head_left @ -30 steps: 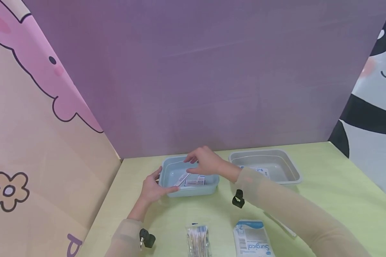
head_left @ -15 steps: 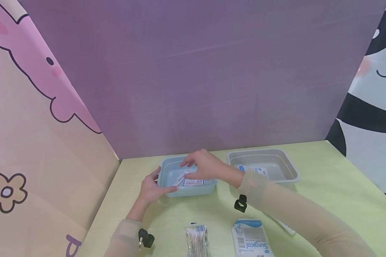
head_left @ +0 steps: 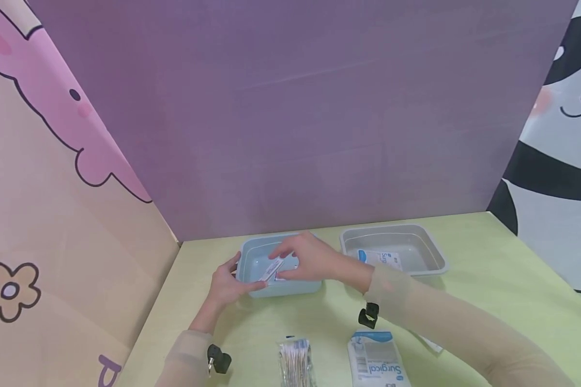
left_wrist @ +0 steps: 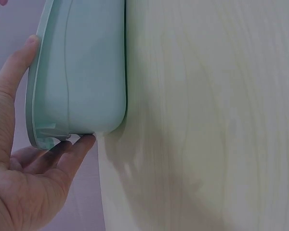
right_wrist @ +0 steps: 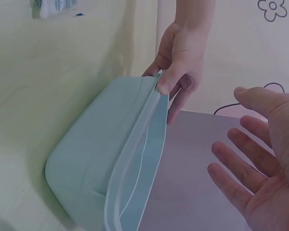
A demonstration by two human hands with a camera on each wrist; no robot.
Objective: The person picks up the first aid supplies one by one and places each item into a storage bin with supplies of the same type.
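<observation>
A light blue plastic basin (head_left: 290, 289) stands on the table near the purple back wall. My left hand (head_left: 226, 286) grips its left end, thumb on the front rim and fingers against the end wall, as the left wrist view of the basin (left_wrist: 86, 72) also shows. Inside lie a slim white packet (head_left: 273, 269), leaning at an angle, and another printed packet mostly covered by my right hand (head_left: 312, 259). That hand hovers over the basin with fingers spread; in the right wrist view the right hand (right_wrist: 267, 159) has nothing between thumb and fingers.
To the right stands a grey basin (head_left: 433, 269) holding a blue-and-white packet (head_left: 387, 259). Nearer me lie a clear bag of cotton swabs (head_left: 296, 363) and a white packet marked "Surgical" (head_left: 377, 360). A white strip (head_left: 433, 345) shows partly under my right forearm.
My right hand has lowered slightly into the basin and nearer its front rim, covering more of the printed packet. My left hand keeps its grip on the basin.
</observation>
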